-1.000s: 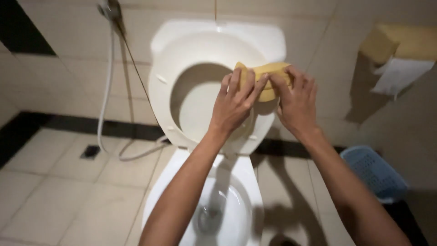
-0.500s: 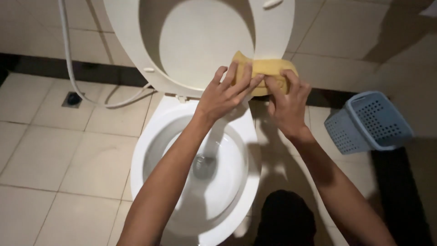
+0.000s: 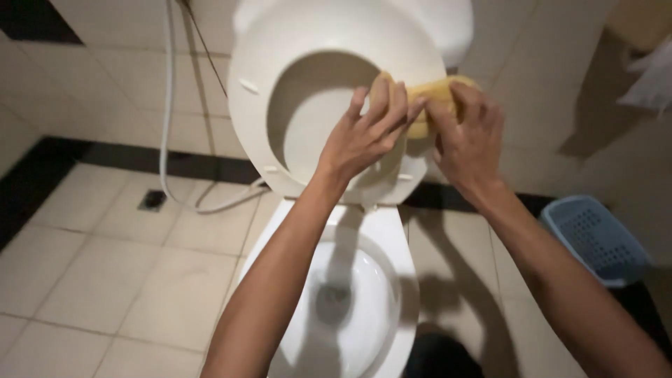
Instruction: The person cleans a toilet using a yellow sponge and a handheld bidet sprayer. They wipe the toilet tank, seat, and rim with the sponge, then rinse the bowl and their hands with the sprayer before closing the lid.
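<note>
A yellow sponge (image 3: 428, 94) is pressed against the right side of the raised white toilet seat (image 3: 308, 49). My left hand (image 3: 364, 133) lies over the sponge's left part with fingers spread on the seat ring. My right hand (image 3: 467, 136) grips the sponge's right end. Below the seat, the white toilet bowl (image 3: 392, 280) stands open with water at its bottom.
A white hose (image 3: 168, 126) hangs down the tiled wall at the left and loops behind the toilet. A floor drain (image 3: 152, 200) sits on the tiles at left. A blue plastic basket (image 3: 595, 241) stands on the floor at right.
The view has tilted up and down. Both hands have stayed on the sponge against the seat's right side, shifting slightly along the ring.
</note>
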